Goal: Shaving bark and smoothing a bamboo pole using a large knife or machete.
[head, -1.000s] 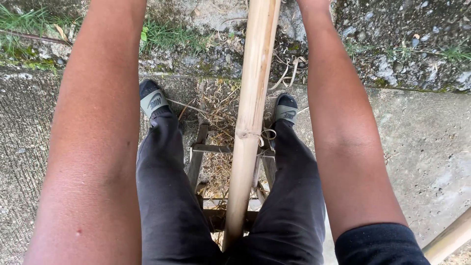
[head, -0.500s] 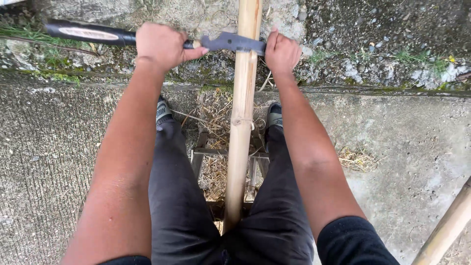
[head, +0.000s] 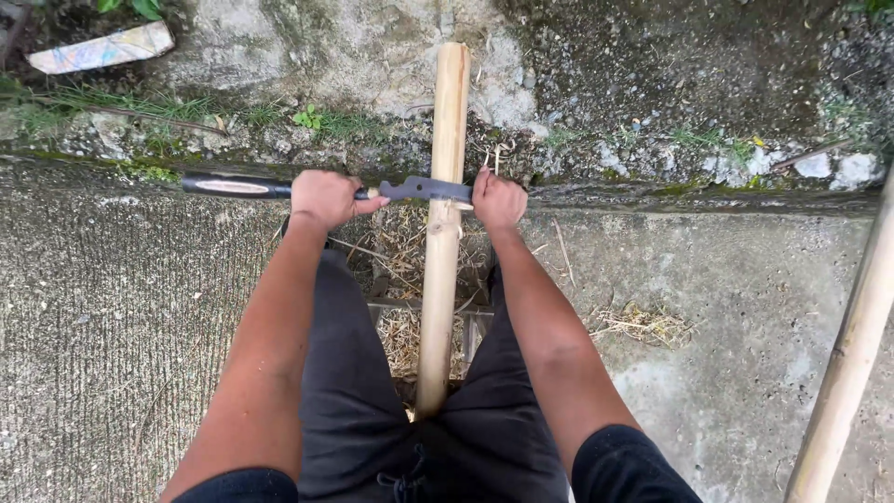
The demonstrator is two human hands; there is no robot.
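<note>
Left hand (head: 326, 197) clamped round the black handle of a long knife (head: 424, 190), blade laid crosswise on a pale bamboo pole (head: 441, 233). Pole smooth, tan, one node ring, running from between the person's legs out over the concrete slab (head: 112, 307). Right hand (head: 498, 199) closed on the blade's far end. Dry shavings (head: 643, 324) right of the legs; second pole (head: 852, 354) at far right. Outdoors, mossy ground beyond.

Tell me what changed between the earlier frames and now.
A second ago both arms stretched forward with the hands out of view. Now the left hand and right hand are drawn back, holding the dark blade across the bamboo pole. The pole stays between the legs, and the second pole stays at the right.
</note>
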